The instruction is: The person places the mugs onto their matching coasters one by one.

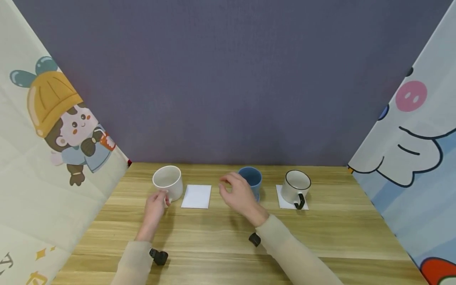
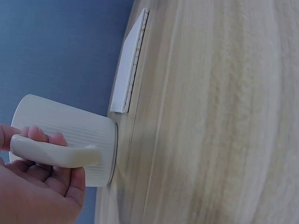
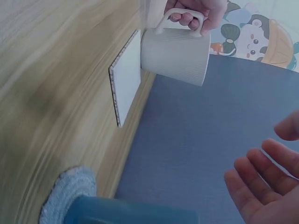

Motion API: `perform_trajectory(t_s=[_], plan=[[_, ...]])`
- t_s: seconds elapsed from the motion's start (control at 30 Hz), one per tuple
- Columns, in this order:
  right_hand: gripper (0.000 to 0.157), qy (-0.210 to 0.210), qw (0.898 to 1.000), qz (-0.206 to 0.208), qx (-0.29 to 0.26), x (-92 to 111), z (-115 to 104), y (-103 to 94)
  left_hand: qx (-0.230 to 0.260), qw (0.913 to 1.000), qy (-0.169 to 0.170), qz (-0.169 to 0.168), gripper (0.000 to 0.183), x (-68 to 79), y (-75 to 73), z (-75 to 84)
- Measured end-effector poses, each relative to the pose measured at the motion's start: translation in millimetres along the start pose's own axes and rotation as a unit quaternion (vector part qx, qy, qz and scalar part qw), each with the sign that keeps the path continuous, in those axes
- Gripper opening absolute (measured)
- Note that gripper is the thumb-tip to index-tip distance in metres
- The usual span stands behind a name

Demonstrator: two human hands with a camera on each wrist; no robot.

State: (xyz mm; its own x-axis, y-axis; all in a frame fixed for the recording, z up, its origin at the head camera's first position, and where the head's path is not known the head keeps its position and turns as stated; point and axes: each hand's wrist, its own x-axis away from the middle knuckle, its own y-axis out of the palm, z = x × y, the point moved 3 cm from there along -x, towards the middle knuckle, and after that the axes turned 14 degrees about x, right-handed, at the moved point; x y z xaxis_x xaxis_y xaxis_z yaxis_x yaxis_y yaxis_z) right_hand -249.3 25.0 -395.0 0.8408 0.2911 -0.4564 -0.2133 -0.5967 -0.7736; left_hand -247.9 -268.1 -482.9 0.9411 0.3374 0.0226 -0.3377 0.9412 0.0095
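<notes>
My left hand [image 1: 156, 202] grips the handle of a white ribbed mug [image 1: 169, 181], which stands upright on the table at the left. In the left wrist view, the fingers [image 2: 58, 179] curl through the mug's handle [image 2: 51, 151]. Just right of this mug lies a white square coaster [image 1: 196, 196]. My right hand [image 1: 239, 193] hovers in front of and left of a blue mug [image 1: 253, 180], its loosely bent fingers holding nothing. In the right wrist view, the blue mug [image 3: 131, 212] stands on a fuzzy blue-grey coaster [image 3: 70, 186].
A white mug with black rim and handle [image 1: 295, 187] stands on another white square coaster [image 1: 283, 204] at the right. A dark grey panel [image 1: 228, 87] rises behind the wooden table [image 1: 213, 245]. Cartoon-printed cloths hang on both sides.
</notes>
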Motion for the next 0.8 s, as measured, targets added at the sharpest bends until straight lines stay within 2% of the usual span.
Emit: perform_trajectory(t_s=[0.47, 0.8], plan=[[0.023, 0.008, 1.000, 0.007, -0.010, -7, -1, 22.1, 0.008, 1.0000, 0.003, 0.005, 0.036, 1.1, -0.5, -1.0], [0.028, 0.032, 0.999, -0.024, -0.003, -10, 1, 39.8, 0.013, 0.9999, 0.003, -0.001, 0.037, 2.5, 0.2, 2.2]])
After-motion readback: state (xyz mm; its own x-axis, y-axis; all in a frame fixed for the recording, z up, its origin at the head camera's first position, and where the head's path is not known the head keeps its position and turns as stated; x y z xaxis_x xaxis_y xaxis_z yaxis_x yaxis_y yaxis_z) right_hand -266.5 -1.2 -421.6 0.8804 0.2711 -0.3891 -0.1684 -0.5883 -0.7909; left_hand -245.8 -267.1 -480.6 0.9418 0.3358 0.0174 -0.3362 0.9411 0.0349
